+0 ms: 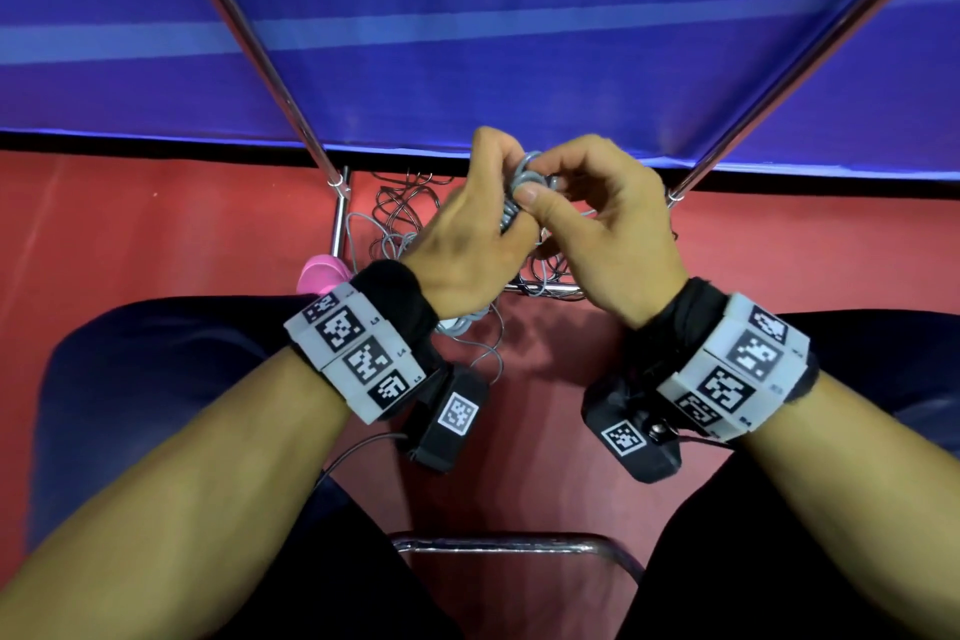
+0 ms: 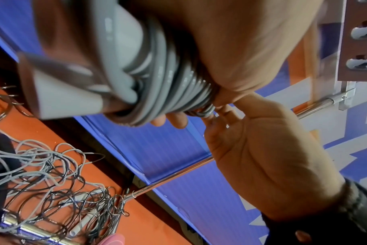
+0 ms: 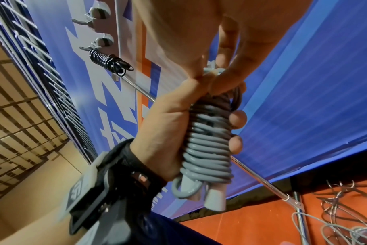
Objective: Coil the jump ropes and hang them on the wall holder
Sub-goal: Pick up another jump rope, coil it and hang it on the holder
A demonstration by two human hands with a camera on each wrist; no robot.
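Note:
A grey jump rope [image 1: 525,178] is wound into a tight coil around its pale handles [image 3: 215,201]. My left hand [image 1: 467,234] grips the middle of that coil [image 3: 207,145], fingers wrapped round it. At the coil's upper end my right hand [image 1: 587,213] pinches the last loops between thumb and fingers [image 3: 226,71]. The wall holder [image 3: 98,41] with grey hooks is on the blue banner above. A coiled black rope [image 3: 110,62] hangs on one hook. More hooks [image 2: 361,64] show in the left wrist view, bare.
Several loose grey and black ropes [image 1: 405,218] lie tangled on the red floor over a chrome frame base [image 2: 31,230]. Chrome poles [image 1: 249,42] [image 1: 810,57] slant up against the banner. A pink object [image 1: 322,270] lies at the left. A chair edge [image 1: 493,543] is between my knees.

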